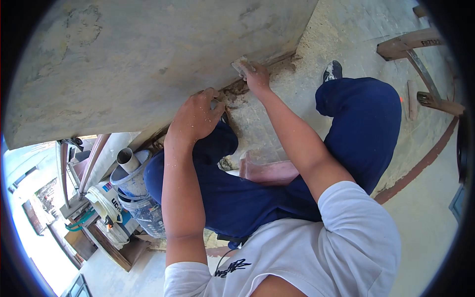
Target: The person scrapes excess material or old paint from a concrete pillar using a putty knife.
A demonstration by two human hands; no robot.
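My right hand (pixel 257 79) is closed round a pale, dusty flat piece (pixel 243 66), which it holds against the foot of the grey plastered wall (pixel 148 59). To its left, my left hand (pixel 195 117) is at the wall's lower edge with fingers curled and the thumb bent toward them. Something small and greyish shows between thumb and fingers, and I cannot tell what it is. Dust specks cover the back of this hand. Brown crumbly dirt (pixel 236 90) lies between the hands, along the joint of wall and floor.
I sit low on a pinkish seat (pixel 269 172), knees spread. Left of my knee stands a mortar-smeared bucket (pixel 146 213) with a grey cylinder (pixel 128 160) on top, beside a white sack (pixel 105 198). Wooden trestle-like pieces (pixel 410 43) stand on the floor at the right.
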